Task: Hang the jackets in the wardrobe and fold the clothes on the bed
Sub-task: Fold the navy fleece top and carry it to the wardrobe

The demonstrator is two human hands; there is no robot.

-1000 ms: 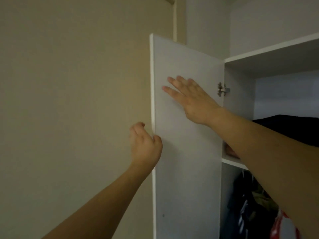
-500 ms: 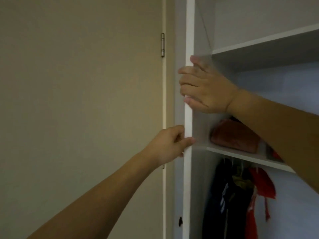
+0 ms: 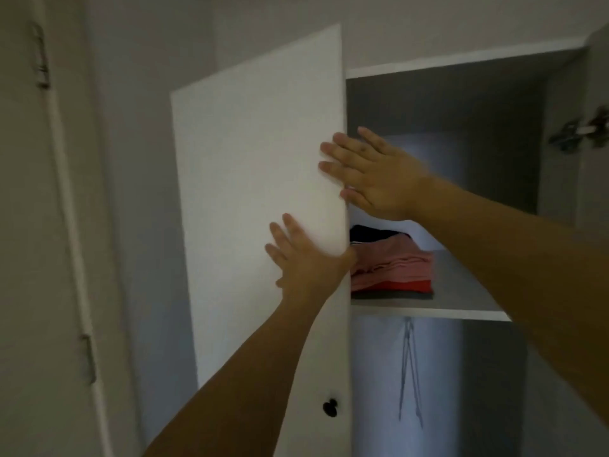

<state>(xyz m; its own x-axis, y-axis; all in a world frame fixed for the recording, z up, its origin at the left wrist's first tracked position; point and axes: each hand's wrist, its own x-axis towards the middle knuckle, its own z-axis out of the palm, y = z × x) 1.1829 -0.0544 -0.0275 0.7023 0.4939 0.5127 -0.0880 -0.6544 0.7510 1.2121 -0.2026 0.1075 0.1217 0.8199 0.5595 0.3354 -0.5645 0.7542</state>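
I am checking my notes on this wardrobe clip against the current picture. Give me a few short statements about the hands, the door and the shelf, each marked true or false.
1. Both hands lie with straight fingers flat on the white wardrobe door panel. True: the left hand and the right hand both rest on it near its free edge.
2. The left hand grips the small black round door knob. False: the knob sits untouched, far below both hands.
3. A stack of folded pink and red clothes lies on the white wardrobe shelf. True.
4. The section below the shelf is packed with hanging jackets. False: only a thin bare hanger shows there.
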